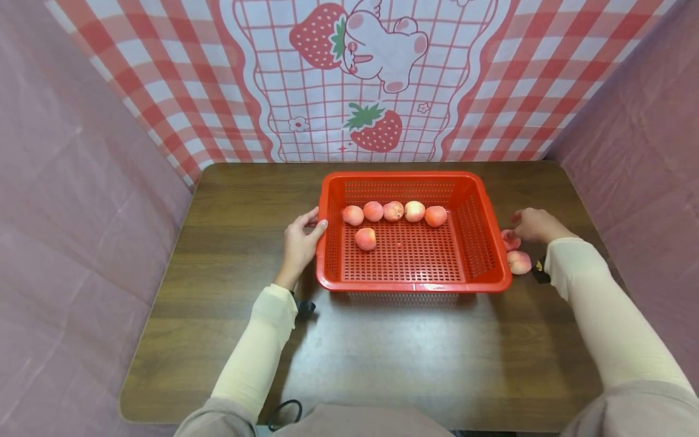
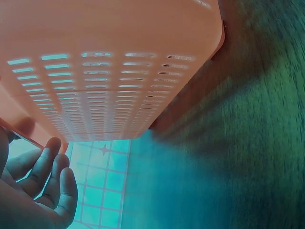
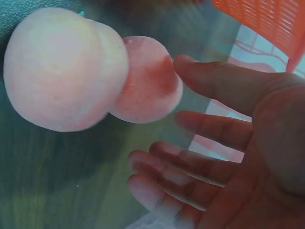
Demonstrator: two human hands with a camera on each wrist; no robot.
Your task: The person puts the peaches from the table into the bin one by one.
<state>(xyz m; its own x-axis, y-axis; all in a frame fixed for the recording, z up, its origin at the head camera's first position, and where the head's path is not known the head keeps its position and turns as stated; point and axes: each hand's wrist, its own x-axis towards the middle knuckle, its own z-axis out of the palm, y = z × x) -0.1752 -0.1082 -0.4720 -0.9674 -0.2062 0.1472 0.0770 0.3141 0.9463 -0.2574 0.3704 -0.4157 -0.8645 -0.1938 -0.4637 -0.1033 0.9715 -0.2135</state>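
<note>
A red plastic basket (image 1: 413, 287) stands on the table, with several peaches (image 1: 394, 211) in a row inside it and one more peach (image 1: 366, 239) in front of them. My left hand (image 1: 300, 246) holds the basket's left rim, thumb on top and fingers beneath; the left wrist view shows these fingers (image 2: 50, 164) under the rim. Right of the basket, two peaches lie on the table: a nearer one (image 3: 64, 71) and a redder one (image 3: 147, 81) behind it. My right hand (image 1: 537, 226) reaches over the redder peach, fingers spread and thumb tip right at its side.
The brown wooden table (image 1: 229, 346) extends around the basket. A red-checked cloth (image 1: 207, 91) with strawberry prints hangs behind it, and plain pinkish cloth (image 1: 71, 212) hangs at both sides. A black cable loop (image 1: 286, 408) lies at the front edge.
</note>
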